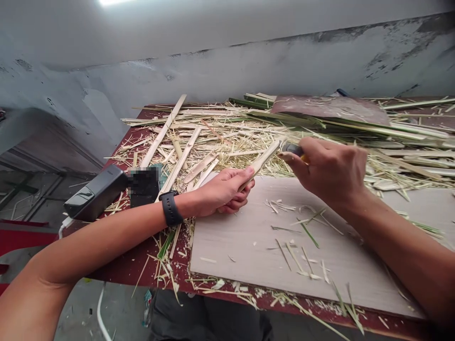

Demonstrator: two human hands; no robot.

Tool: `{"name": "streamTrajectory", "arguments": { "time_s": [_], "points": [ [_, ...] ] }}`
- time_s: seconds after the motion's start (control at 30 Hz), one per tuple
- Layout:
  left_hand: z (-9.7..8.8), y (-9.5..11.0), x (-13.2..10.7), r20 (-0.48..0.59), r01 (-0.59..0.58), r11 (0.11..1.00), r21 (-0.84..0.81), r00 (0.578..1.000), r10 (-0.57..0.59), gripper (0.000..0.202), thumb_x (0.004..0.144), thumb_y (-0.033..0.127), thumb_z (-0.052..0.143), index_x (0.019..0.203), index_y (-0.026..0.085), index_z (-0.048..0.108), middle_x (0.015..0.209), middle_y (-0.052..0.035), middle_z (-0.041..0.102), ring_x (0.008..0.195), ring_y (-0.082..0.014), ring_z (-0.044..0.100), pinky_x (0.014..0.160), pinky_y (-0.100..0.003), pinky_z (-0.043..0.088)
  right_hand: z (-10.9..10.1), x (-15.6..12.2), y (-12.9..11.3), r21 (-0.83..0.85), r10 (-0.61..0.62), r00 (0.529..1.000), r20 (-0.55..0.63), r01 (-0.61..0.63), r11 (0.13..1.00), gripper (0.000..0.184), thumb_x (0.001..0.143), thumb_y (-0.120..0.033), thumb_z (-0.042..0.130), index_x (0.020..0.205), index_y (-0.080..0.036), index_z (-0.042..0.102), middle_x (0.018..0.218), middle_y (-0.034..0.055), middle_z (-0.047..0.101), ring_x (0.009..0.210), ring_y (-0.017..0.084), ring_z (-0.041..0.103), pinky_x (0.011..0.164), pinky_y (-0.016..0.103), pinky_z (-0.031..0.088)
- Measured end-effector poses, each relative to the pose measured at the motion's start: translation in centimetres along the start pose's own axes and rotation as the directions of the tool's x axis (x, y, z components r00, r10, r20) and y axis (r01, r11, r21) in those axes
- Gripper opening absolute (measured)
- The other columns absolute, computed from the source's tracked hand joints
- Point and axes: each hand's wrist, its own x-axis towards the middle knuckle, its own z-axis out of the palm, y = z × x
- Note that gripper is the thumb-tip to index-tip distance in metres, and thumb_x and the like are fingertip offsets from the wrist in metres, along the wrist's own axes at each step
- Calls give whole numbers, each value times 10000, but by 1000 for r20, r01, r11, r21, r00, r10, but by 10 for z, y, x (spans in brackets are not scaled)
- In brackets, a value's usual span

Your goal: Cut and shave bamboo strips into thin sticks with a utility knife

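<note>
My left hand [232,192], with a black watch on its wrist, is closed around a pale bamboo strip [265,157] that slants up and to the right. In my right hand [332,168] is a knife [293,148], dark grey with a touch of yellow, held at the strip's far end. Its blade is blurred and partly hidden by my fingers. Below both hands lies a light wooden board [241,251], scattered with thin green and pale shavings [291,255].
Bamboo strips and shavings [234,128] heap across the dark red table [124,270] behind the board. On the left are a grey box-shaped device [95,192] and a black flat object [144,187]. A brown panel [330,108] lies at the back, near the wall [213,71].
</note>
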Motion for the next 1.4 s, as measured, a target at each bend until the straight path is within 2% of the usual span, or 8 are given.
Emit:
{"name": "streamTrajectory", "arguments": {
  "time_s": [0.17, 0.3, 0.5, 0.77, 0.97, 1.17, 1.4],
  "points": [
    [1, 2, 0, -22, 21, 1000, -15, 1000, -21, 463, 1144, 474, 359, 762, 215, 388, 558, 109, 245, 398, -33, 189, 382, -131, 159, 2, 1, -2, -6, 21, 1000, -5, -21, 1000, 745, 942, -915, 208, 659, -237, 332, 519, 18, 422, 492, 123, 235, 520, 300, 120],
    [3, 3, -1, -16, 13, 1000, -8, 1000, -14, 468, 1150, 456, 338, 754, 212, 392, 550, 106, 262, 393, -33, 197, 380, -135, 177, 3, 1, -1, 69, 8, 1000, 18, -9, 998, 710, 955, -889, 249, 653, -249, 309, 513, 7, 398, 490, 128, 268, 496, 290, 166],
    [5, 0, -3, -11, -15, 999, 48, 1000, 15, 465, 1147, 442, 360, 746, 209, 392, 543, 102, 295, 392, -30, 216, 384, -140, 186, 2, -1, 6, 256, -127, 991, 35, 114, 960, 600, 1001, -711, 402, 615, -264, 293, 464, -28, 321, 436, 124, 293, 492, 293, 235],
    [4, -3, -2, 12, -47, 996, 72, 999, 46, 465, 1144, 462, 363, 753, 212, 392, 550, 103, 294, 400, -34, 221, 391, -147, 194, 1, -3, 9, 310, -211, 977, -28, 209, 927, 526, 1048, -581, 429, 645, -264, 310, 474, -47, 319, 429, 112, 287, 493, 300, 251],
    [4, -1, -3, 5, -29, 997, 65, 1000, 28, 460, 1150, 453, 338, 761, 213, 394, 535, 109, 293, 391, -36, 210, 389, -148, 194, 6, -6, 5, 383, -407, 913, 7, 374, 845, 473, 1056, -537, 498, 712, -252, 345, 523, -52, 351, 447, 112, 313, 486, 294, 264],
    [2, -3, -3, 24, -49, 995, 84, 999, 47, 449, 1150, 449, 342, 772, 213, 394, 542, 108, 293, 399, -38, 222, 398, -145, 202, 10, -11, 3, 415, -359, 933, 30, 316, 853, 483, 1056, -564, 499, 717, -247, 365, 545, -41, 377, 466, 118, 311, 506, 313, 256],
    [4, -2, -2, 0, -40, 997, 65, 999, 40, 448, 1152, 444, 343, 769, 216, 390, 540, 113, 276, 388, -34, 208, 391, -141, 186, 2, -7, -2, 286, -217, 976, 17, 203, 937, 555, 1030, -647, 466, 672, -245, 329, 516, -29, 368, 457, 118, 310, 482, 305, 193]
  ]
}}
